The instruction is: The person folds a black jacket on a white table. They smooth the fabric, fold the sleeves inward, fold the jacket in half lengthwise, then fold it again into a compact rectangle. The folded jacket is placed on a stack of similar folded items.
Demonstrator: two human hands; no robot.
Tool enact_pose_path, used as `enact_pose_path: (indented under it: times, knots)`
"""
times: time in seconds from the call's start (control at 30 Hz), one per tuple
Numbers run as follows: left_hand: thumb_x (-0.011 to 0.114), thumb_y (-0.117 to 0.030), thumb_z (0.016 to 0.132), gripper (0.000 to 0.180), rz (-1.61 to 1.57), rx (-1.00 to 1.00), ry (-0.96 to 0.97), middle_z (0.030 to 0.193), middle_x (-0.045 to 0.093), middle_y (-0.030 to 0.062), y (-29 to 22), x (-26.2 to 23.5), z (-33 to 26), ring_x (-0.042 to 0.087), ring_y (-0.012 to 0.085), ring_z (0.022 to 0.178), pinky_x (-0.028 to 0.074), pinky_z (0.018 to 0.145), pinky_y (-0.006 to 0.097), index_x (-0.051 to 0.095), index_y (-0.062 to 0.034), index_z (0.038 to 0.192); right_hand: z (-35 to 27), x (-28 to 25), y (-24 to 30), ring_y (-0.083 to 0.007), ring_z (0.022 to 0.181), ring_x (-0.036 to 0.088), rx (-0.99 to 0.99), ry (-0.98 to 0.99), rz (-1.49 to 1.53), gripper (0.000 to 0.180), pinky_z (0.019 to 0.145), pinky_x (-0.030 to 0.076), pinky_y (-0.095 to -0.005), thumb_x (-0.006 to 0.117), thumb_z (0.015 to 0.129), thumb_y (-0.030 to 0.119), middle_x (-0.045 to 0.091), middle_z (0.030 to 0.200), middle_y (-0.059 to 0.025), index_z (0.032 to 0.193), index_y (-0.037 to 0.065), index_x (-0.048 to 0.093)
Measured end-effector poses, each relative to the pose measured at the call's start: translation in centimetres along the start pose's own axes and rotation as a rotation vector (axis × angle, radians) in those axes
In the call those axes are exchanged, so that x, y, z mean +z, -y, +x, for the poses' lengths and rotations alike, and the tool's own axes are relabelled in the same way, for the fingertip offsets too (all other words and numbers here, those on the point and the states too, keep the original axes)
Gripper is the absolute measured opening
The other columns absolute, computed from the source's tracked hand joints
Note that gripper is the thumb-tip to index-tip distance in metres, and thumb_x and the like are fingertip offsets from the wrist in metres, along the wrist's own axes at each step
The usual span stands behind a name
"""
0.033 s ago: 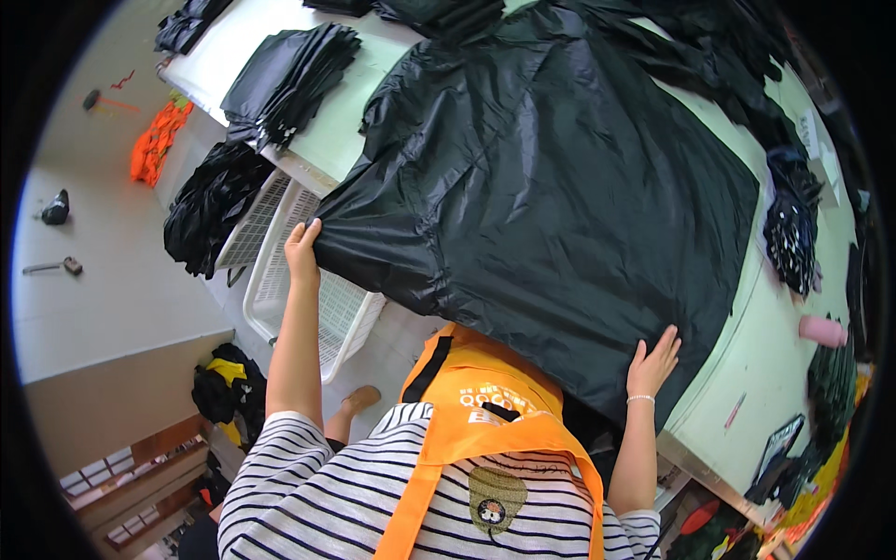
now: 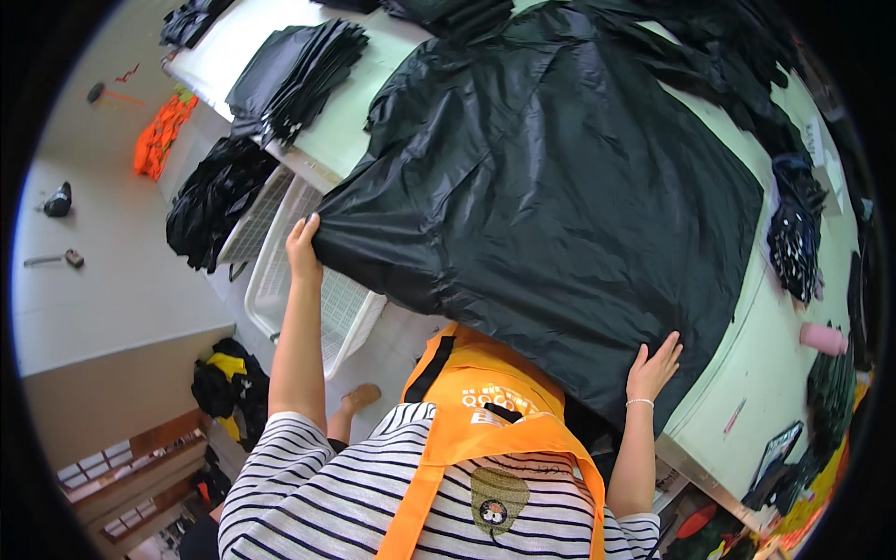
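Observation:
Spread over the table is a large piece of thin, shiny black fabric (image 2: 560, 187), wrinkled, with its near edge hanging over the front. My left hand (image 2: 303, 245) pinches its left corner and draws it out past the table edge, so creases fan from the fingers. On the near right part of the fabric, my right hand (image 2: 655, 364) lies flat with fingers stretched and the thumb apart. It presses on the cloth without gripping it.
A stack of folded black pieces (image 2: 297, 79) lies at the table's far left. White plastic baskets (image 2: 347, 322) stand below the left edge, black fabric (image 2: 217, 201) beside them. On the right are a pink cylinder (image 2: 823, 338), a dark bundle (image 2: 795, 229) and a phone-like device (image 2: 777, 453).
The whole view has shifted very slightly. Both hands keep their places on the black fabric.

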State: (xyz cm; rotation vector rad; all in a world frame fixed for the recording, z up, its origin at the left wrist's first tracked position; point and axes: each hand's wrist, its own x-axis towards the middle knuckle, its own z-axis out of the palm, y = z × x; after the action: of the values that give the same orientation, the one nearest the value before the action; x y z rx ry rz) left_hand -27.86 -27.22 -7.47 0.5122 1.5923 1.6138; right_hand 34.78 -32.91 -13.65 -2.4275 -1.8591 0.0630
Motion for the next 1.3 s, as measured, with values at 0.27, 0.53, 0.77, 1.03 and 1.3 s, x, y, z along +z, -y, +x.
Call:
enact_pose_path:
  times: [0.27,0.53,0.77,1.03,1.3]
  knots:
    - [0.087,-0.027,0.059,0.075,0.955,-0.439,0.734,0.115,0.063,0.0140,11.6,-4.8,-6.6,0.058,0.0218,0.109,0.044,0.096,0.033,0.057,0.0018,0.122,-0.5,-0.2,0.9,-0.0385,0.140,0.021,0.067,-0.041,-0.009,0.064,0.110,0.019,-0.0563,0.048,0.095,0.024,0.023,0.153,-0.0133,0.148,0.004,0.018]
    - [0.071,-0.003,0.074,0.038,0.707,-0.536,0.397,0.104,0.067,0.0113,7.5,-9.0,-5.9,0.064,0.0202,0.093,0.049,0.086,0.032,0.063,0.0044,0.110,-1.1,-0.3,-0.1,-0.0390,0.140,0.020,0.043,-0.021,0.122,0.068,0.111,0.018,-0.0557,0.054,0.092,0.023,0.024,0.152,-0.0168,0.147,0.002,0.018]
    - [0.066,-0.011,0.081,0.026,0.305,-0.337,0.162,0.086,0.068,0.0091,3.2,2.0,-1.3,0.064,0.0181,0.077,0.050,0.075,0.030,0.065,0.0042,0.101,-5.2,-2.3,-5.0,-0.0365,0.140,0.021,0.021,0.056,0.273,0.070,0.113,0.019,-0.0487,0.055,0.092,0.022,0.024,0.151,-0.0188,0.147,0.001,0.017]
    - [0.071,-0.011,0.080,0.026,0.610,0.004,0.183,0.084,0.068,0.0078,6.3,8.3,6.9,0.061,0.0150,0.071,0.048,0.068,0.027,0.066,0.0057,0.099,-1.8,-2.0,-3.9,-0.0397,0.134,0.031,0.166,-0.080,0.121,0.074,0.109,0.026,-0.0497,0.059,0.089,0.020,0.032,0.146,-0.0216,0.146,0.000,0.018]
    - [0.073,-0.013,0.077,0.031,0.501,-0.335,0.226,0.091,0.068,0.0109,4.4,-1.2,1.7,0.065,0.0218,0.079,0.051,0.075,0.033,0.065,0.0042,0.102,5.0,-6.5,8.3,-0.0378,0.121,0.045,-0.331,-0.281,0.444,0.072,0.101,0.037,-0.0433,0.064,0.081,0.010,0.049,0.130,-0.0227,0.142,0.001,0.029]
